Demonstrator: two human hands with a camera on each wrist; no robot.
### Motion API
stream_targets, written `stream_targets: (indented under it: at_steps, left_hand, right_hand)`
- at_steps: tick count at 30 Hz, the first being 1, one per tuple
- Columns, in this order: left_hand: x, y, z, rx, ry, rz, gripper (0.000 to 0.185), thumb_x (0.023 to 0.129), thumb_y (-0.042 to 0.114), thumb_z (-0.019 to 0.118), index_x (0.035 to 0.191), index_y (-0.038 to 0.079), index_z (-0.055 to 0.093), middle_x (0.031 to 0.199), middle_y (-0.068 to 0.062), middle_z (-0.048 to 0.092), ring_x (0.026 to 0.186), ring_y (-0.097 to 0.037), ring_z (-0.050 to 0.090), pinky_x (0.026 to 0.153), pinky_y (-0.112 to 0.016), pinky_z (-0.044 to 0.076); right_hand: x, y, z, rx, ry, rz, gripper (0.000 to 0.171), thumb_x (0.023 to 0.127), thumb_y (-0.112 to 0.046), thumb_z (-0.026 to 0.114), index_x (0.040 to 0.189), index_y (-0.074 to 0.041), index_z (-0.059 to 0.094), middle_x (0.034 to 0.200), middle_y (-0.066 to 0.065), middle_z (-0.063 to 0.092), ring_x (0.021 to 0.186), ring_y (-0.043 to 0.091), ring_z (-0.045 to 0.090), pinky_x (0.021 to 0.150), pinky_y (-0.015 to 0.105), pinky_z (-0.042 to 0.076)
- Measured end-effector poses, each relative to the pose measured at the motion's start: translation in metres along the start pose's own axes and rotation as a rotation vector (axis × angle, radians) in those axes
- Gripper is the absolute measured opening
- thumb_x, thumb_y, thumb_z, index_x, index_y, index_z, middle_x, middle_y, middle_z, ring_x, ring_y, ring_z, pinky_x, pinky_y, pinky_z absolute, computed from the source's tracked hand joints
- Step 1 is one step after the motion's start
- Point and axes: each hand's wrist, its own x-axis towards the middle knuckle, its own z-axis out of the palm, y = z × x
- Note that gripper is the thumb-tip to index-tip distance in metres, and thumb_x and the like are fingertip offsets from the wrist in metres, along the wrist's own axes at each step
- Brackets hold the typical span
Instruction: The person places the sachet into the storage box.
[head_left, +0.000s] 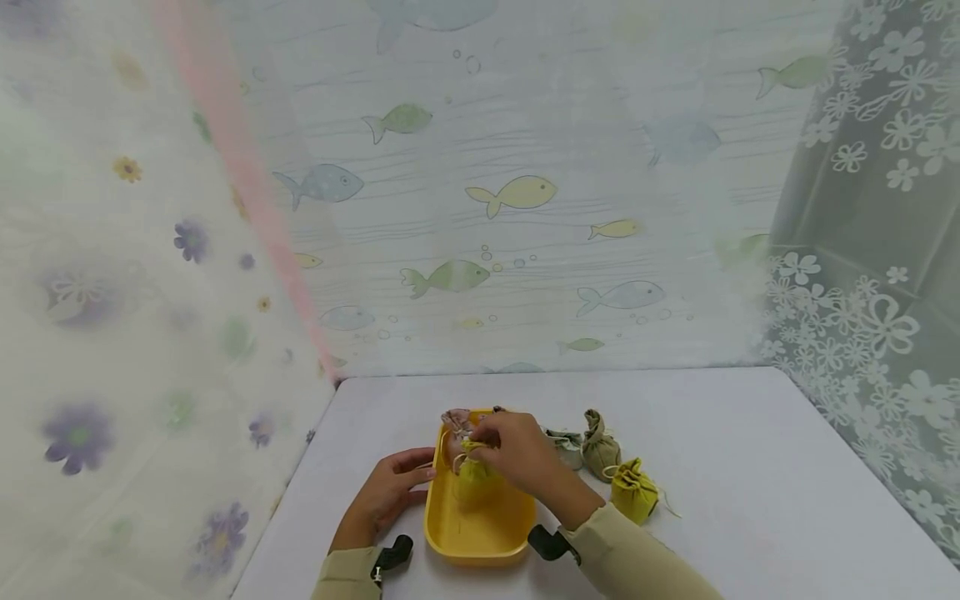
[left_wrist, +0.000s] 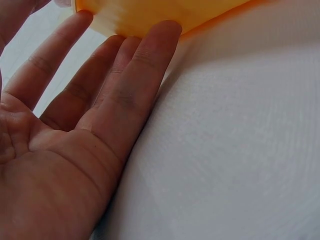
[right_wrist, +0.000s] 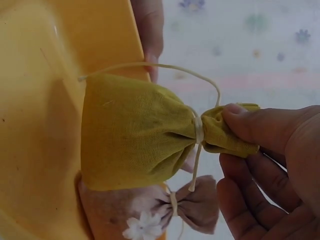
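Note:
My right hand (head_left: 517, 450) pinches the gathered top of a small yellow cloth pouch (right_wrist: 135, 130), tied with a pale cord. The pouch hangs upright inside or just above the yellow plastic tray (head_left: 480, 537). Beside it in the tray is a pinkish-brown pouch (right_wrist: 195, 205) with a white flower on it. At the tray's left side, my left hand (head_left: 390, 492) rests with fairly straight fingers against the outer wall. The left wrist view shows its fingertips (left_wrist: 165, 35) at that wall. My right hand hides part of the tray's far end.
Right of the tray stand a second yellow pouch (head_left: 634, 492), an olive-brown pouch (head_left: 601, 450) and a grey-green pouch (head_left: 566, 448). A white table (head_left: 750, 500) lies under everything. Patterned curtains (head_left: 525, 275) hang behind and at the sides.

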Motion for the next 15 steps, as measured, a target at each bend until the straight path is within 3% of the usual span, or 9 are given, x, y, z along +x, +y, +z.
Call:
stream_targets:
  at_steps: [15]
  left_hand:
    - [0.003,-0.002,0.000,0.005,0.022,-0.010,0.060,0.090,0.025,0.082,0.142,0.004,0.061,0.151,-0.016,0.056,0.121,-0.023,0.067,0.095,-0.045,0.061]
  right_hand:
    - [0.009,0.004,0.019,0.023,-0.011,0.065,0.014,0.090,-0.022,0.082,0.104,-0.020,0.078,0.096,-0.011,0.072,0.087,0.003,0.066,0.077,0.019,0.058]
